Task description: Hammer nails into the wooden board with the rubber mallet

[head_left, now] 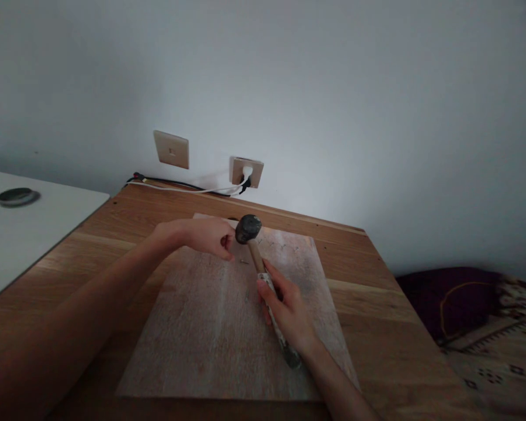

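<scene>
My right hand (284,304) is wrapped around the handle of a hammer (258,257). Its dark, stubby head is raised at the far side of a pale wooden board (219,333), and its light wooden handle has worn white paint lower down. Just left of the hammer head, my left hand (210,237) is closed, thumb and fingers bent together over the board. Whatever is between those fingers, if anything, is too small to make out. A small nail (244,261) shows on the board below the head, with several more thin nails (283,247) farther right.
The board lies on a wooden tabletop (359,316) against a wall. Cables (193,187) run along the back edge to a wall socket (254,172). At left, a round dark-topped object (16,197) sits on a white surface (52,216). Purple fabric (460,298) is at right.
</scene>
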Available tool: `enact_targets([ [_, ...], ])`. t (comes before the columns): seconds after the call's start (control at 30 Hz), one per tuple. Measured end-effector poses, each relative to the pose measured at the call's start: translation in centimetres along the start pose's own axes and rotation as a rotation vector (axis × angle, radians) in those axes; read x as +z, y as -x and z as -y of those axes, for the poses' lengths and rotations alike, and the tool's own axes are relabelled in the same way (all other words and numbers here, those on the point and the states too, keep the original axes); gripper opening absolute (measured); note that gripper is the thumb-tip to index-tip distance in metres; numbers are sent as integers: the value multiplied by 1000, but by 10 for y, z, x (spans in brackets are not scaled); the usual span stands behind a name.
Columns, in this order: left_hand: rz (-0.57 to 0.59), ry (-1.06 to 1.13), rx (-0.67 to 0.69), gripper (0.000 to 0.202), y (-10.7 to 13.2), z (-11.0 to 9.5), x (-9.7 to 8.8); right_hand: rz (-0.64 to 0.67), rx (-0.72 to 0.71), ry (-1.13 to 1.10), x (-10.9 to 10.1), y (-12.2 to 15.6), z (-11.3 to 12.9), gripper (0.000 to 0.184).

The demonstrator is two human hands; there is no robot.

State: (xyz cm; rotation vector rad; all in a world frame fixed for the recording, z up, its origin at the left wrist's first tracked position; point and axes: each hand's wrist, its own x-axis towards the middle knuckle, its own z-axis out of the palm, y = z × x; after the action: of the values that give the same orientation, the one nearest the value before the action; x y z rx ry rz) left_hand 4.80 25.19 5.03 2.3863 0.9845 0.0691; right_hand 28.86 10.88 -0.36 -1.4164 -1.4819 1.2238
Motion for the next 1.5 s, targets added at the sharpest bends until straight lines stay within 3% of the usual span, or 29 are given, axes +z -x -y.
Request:
enact_targets([
  [0.2,-42,-19,172,12,-15,-16,27,-75,9,-144,-2,-1,0,75],
  [0.33,-66,-22,267,6,-22,-12,32,-113,8,-169,-5,-1,4,79],
  [0.4,-67,-1,248,10,-20,-5,27,-104,10,-184,-6,-1,5,78],
  [0.57,-197,1,61,13,-9,21,7,-98,7,-205,-5,-2,4,76],
  [0.67,-209,22,32,14,-5,29,3,-89,11,-194,-5,-1,3,75],
  [0.97,-232,7,65,17,-19,33,16,-61,17,-172,-4,1,-3,70],
  [1.2,-247,294,36,29,-19,45,22,8,-6,-145,-3,-2,3,69],
  [1.5,-314,422,33,45,-22,55,32,50,-45,-29,4,-12,13,70],
])
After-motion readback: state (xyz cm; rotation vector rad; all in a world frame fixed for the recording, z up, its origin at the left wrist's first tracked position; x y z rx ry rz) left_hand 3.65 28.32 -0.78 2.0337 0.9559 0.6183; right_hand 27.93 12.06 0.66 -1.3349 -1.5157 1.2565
